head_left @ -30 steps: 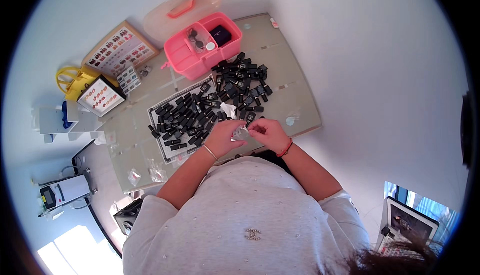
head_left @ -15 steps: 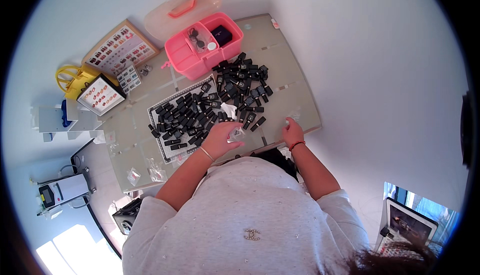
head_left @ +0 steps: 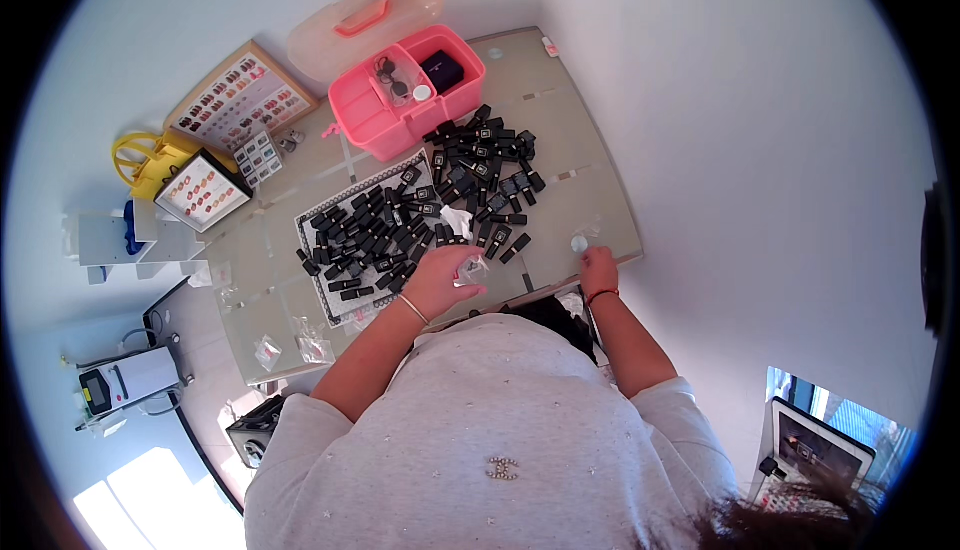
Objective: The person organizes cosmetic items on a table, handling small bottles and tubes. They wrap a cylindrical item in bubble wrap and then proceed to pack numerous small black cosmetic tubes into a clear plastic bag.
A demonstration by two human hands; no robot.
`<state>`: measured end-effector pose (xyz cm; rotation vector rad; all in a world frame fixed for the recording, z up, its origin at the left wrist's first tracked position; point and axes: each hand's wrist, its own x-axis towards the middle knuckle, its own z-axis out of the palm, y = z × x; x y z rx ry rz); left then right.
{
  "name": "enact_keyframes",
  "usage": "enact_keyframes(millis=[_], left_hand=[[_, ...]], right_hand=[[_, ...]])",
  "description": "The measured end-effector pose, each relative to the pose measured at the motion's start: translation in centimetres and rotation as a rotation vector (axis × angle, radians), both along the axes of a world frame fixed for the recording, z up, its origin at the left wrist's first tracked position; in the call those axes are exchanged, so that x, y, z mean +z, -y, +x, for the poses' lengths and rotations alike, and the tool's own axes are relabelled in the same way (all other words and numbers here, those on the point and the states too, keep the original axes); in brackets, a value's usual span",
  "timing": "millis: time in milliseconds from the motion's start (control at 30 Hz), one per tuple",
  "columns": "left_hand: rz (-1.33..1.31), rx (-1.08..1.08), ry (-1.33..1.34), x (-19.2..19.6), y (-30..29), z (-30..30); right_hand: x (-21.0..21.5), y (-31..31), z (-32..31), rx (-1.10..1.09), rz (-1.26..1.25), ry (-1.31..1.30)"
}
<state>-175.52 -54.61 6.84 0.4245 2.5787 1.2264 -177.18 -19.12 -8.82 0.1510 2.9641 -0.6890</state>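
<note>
My left hand [head_left: 440,278] is at the table's near edge, thumb and fingers curved around a small clear plastic bag [head_left: 474,271] with a bit of red in it. Just beyond lie many small black bottles [head_left: 372,235], like nail polish, on a patterned tray [head_left: 318,285]. A crumpled white tissue [head_left: 457,222] lies beside them. My right hand [head_left: 599,270] is at the right end of the table, fingers drawn together beside a small pale round piece [head_left: 579,244]; what they may hold is hidden. Thin clear plastic lies just beyond it.
More black bottles [head_left: 485,165] are heaped right of the tray. Behind stands an open pink case [head_left: 375,130]. Colour sample boards [head_left: 240,95] and a yellow bag [head_left: 150,165] are at the left. Clear packets [head_left: 313,342] lie at the near left edge; a wall [head_left: 720,150] rises at the right.
My right hand has moved slightly right and nearer to me, its fingers drawing together and the pale round piece now showing beside it. My left hand stays with the plastic bag.
</note>
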Motion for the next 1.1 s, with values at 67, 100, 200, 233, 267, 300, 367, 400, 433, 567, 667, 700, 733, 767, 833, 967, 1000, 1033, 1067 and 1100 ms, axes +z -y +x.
enact_keyframes(millis=[67,100,200,233,267,300,367,400,433,567,667,700,733,767,833,967,1000,1033,1067,1100], left_hand=[[0.006,-0.008,-0.012,-0.1,-0.1,-0.1],[0.013,-0.012,-0.013,-0.2,-0.1,-0.2],[0.032,-0.016,-0.048,-0.9,-0.1,-0.2],[0.04,-0.018,-0.065,-1.1,-0.1,-0.2],[0.031,-0.02,-0.014,-0.7,-0.3,-0.3],[0.022,-0.023,0.035,0.1,-0.5,-0.5],[0.011,-0.031,0.042,0.6,-0.8,-0.8],[0.01,-0.038,-0.002,0.5,-0.9,-0.8],[0.009,-0.046,-0.045,0.5,-1.0,-0.9],[0.037,-0.064,-0.111,0.2,-1.2,-1.1],[0.029,-0.088,-0.008,1.5,-1.6,-1.4],[0.028,-0.092,-0.02,1.5,-1.6,-1.4],[0.026,-0.097,-0.031,1.5,-1.6,-1.4],[0.039,-0.081,-0.032,1.4,-1.5,-1.3],[0.066,-0.052,-0.033,1.0,-1.4,-1.0],[0.037,-0.053,-0.043,0.6,-0.9,-0.7],[0.038,-0.048,-0.057,0.2,-0.7,-0.6],[0.039,-0.041,-0.072,0.0,-0.6,-0.5],[0.036,-0.035,-0.058,-0.1,-0.4,-0.4],[0.033,-0.031,-0.044,-0.1,-0.3,-0.3]], right_hand=[[-0.1,0.6,0.1,0.079,-0.106,-0.001],[-0.1,1.1,0.2,0.119,-0.159,-0.003],[2.6,4.5,-0.4,0.103,-0.651,0.205],[4.2,5.7,-0.7,0.12,-0.78,0.261],[6.1,6.9,-0.9,0.135,-0.908,0.317],[7.9,8.0,-1.2,0.149,-1.036,0.372],[11.8,9.6,-1.7,0.188,-1.114,0.452],[13.0,10.2,-1.8,0.208,-1.152,0.491],[13.6,10.6,-1.9,0.242,-1.171,0.494],[14.3,11.6,-2.0,0.286,-1.201,0.526],[13.8,11.8,-1.9,0.263,-1.197,0.512],[13.4,11.9,-1.8,0.259,-1.196,0.499],[13.1,11.9,-1.8,0.223,-1.181,0.49],[12.9,11.8,-1.9,0.186,-1.165,0.481],[11.8,11.2,-2.0,0.089,-1.126,0.474],[6.4,8.0,-2.2,-0.025,-0.708,0.276],[5.2,7.0,-2.2,-0.019,-0.524,0.176],[4.9,6.2,-2.3,-0.045,-0.429,0.211],[4.5,5.3,-2.2,-0.07,-0.334,0.245],[4.2,4.6,-2.1,-0.098,-0.239,0.278]])
